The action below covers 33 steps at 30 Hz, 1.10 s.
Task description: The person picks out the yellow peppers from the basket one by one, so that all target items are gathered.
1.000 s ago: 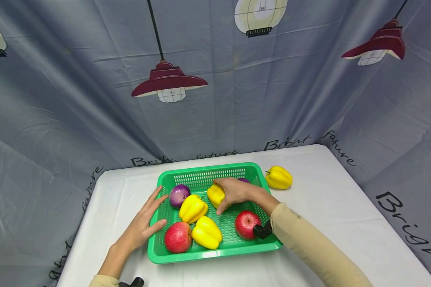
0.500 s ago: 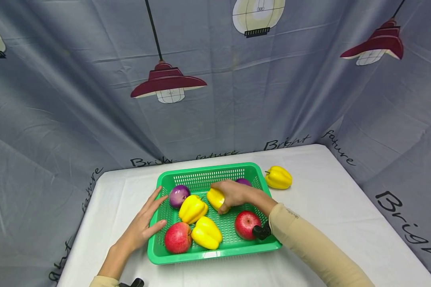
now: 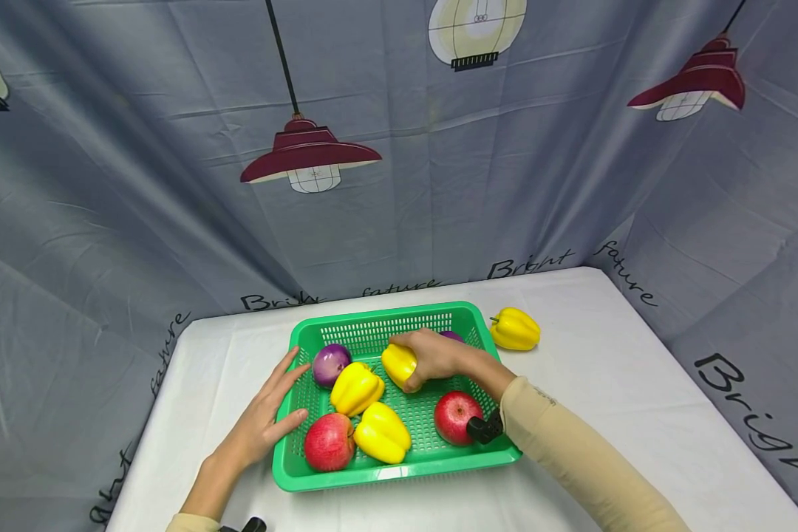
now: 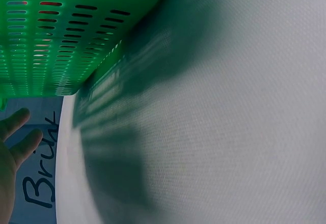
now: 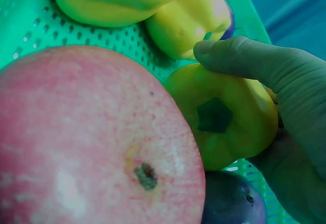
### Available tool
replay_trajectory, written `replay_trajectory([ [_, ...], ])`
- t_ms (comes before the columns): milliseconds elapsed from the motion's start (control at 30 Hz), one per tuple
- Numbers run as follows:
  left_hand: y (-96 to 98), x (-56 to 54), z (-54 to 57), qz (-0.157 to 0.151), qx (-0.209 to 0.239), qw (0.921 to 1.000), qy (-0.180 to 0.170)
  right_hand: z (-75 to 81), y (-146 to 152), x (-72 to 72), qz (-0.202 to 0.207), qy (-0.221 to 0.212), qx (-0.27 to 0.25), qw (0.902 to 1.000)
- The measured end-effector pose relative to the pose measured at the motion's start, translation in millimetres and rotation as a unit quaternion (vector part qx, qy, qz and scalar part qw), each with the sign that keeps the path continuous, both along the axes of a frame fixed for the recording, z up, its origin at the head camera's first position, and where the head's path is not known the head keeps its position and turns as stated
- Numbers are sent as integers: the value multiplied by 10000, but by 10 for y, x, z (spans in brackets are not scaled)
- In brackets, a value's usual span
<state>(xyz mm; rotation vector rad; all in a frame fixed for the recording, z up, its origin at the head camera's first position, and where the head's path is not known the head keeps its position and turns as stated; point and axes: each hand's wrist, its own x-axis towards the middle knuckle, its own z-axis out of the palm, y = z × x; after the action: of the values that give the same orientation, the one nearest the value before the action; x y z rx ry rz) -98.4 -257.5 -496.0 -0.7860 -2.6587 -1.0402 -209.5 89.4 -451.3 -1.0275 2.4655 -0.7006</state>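
My right hand (image 3: 432,355) reaches into the green plastic basket (image 3: 399,473) and grips a yellow bell pepper (image 3: 397,364), thumb on the near side. In the right wrist view that pepper (image 5: 252,119) shows its dark green stem below the thumb. My left hand (image 3: 262,414) is at the basket's left rim with fingers spread. Two more yellow bell peppers (image 3: 357,388) lie left of the held one, beside a red apple (image 3: 329,442). Another red apple (image 3: 457,417) sits at front right. A round purple vegetable (image 3: 331,365) is at back left; a second is mostly hidden behind my right hand.
One yellow bell pepper (image 3: 515,329) lies outside the basket, past its right back corner. A white cloth covers the table (image 3: 605,384). Grey curtains (image 3: 399,222) printed with lamps hang close behind the table and along both sides.
My right thumb has drawn in against the yellow bell pepper from standing off it. The pepper has shifted only slightly. My left hand has stayed at the rim.
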Motion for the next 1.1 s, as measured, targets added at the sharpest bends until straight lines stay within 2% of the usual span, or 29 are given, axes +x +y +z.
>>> replay_trajectory([
  [200, 12, 10, 30, -4, -12, 10000, 19, 30, 25, -4, -96, -114, -124, 9998],
  [533, 12, 14, 21, -5, 3, 10000, -17, 96, 38, 1, -140, -159, -298, 9993],
  [833, -4, -5, -1, -2, -15, 10000, 13, 278, 128, 54, -737, -284, -802, 9936],
  [1100, 2, -2, 6, 2, -5, 10000, -4, 469, 347, 189, -1252, -419, -1575, 9786],
])
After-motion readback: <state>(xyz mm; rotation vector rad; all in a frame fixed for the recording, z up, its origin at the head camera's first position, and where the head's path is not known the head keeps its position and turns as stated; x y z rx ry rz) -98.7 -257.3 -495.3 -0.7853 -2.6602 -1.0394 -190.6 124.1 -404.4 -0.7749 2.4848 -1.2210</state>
